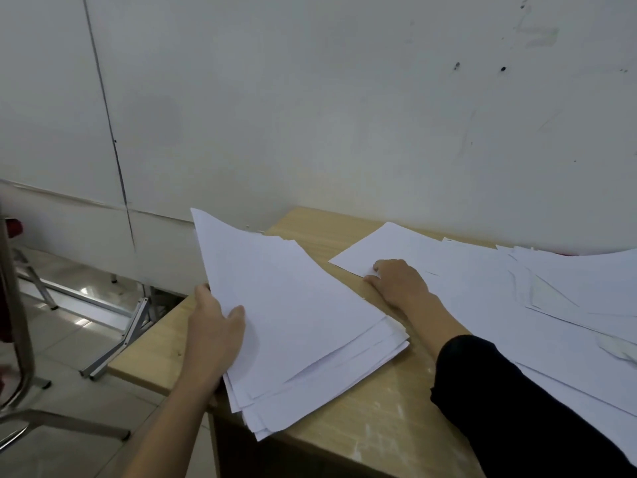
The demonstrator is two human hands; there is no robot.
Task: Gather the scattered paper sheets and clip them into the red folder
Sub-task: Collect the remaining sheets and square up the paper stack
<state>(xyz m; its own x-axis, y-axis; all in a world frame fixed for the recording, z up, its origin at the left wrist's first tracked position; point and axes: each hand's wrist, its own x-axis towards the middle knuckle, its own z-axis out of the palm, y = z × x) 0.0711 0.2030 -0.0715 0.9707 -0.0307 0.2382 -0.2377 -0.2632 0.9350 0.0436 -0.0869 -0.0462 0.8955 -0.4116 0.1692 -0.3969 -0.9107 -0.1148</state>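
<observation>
My left hand (215, 326) grips a thick stack of white sheets (293, 322) at its left edge, thumb on top, and the stack tilts up over the table's left end. My right hand (400, 281) lies on the near corner of a single white sheet (406, 250) flat on the wooden table (372, 419), fingers curled at the sheet's edge. More loose white sheets (558, 305) cover the table to the right. Only a thin red strip (568, 253) shows at the wall behind those sheets; whether it is the folder I cannot tell.
The table stands against a white wall (344, 115). Left of it, a metal chair frame (20, 339) and folded metal legs (117, 339) stand on the tiled floor. The table's left edge runs just under the held stack.
</observation>
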